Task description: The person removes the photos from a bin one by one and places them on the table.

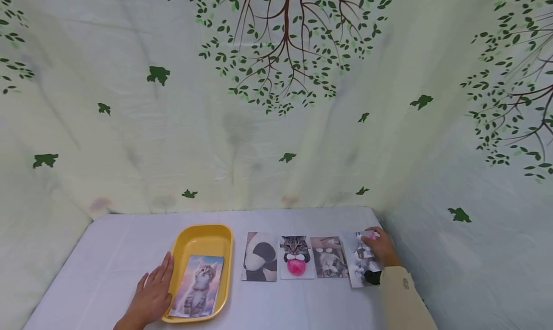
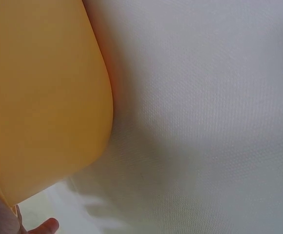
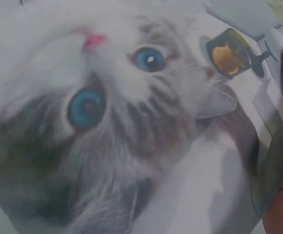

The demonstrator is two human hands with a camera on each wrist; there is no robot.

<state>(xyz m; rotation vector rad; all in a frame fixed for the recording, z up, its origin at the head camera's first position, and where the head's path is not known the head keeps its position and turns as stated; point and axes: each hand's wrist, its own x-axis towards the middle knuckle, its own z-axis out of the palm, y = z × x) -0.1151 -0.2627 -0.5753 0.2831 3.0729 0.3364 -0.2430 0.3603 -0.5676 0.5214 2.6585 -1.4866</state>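
Observation:
My right hand (image 1: 382, 246) holds a picture card (image 1: 360, 267) by its upper right part, at the right end of a row of cards. Close up in the right wrist view, that card shows a blue-eyed kitten (image 3: 107, 97) beside a glass, with fingers at its edge. My left hand (image 1: 153, 289) lies with fingers extended along the left rim of a yellow tray (image 1: 203, 231). Inside the tray is a card with a tabby kitten (image 1: 198, 287) against a pink and blue sky. The tray's outer wall (image 2: 49, 97) fills the left of the left wrist view.
Left of the held card lie a greyish animal card (image 1: 330, 258), a card of a cat with a pink ball (image 1: 295, 258) and a black-and-white picture card (image 1: 260, 258). A white cloth (image 1: 108, 258) covers the table. Leaf-printed curtains (image 1: 259, 138) hang behind and beside it.

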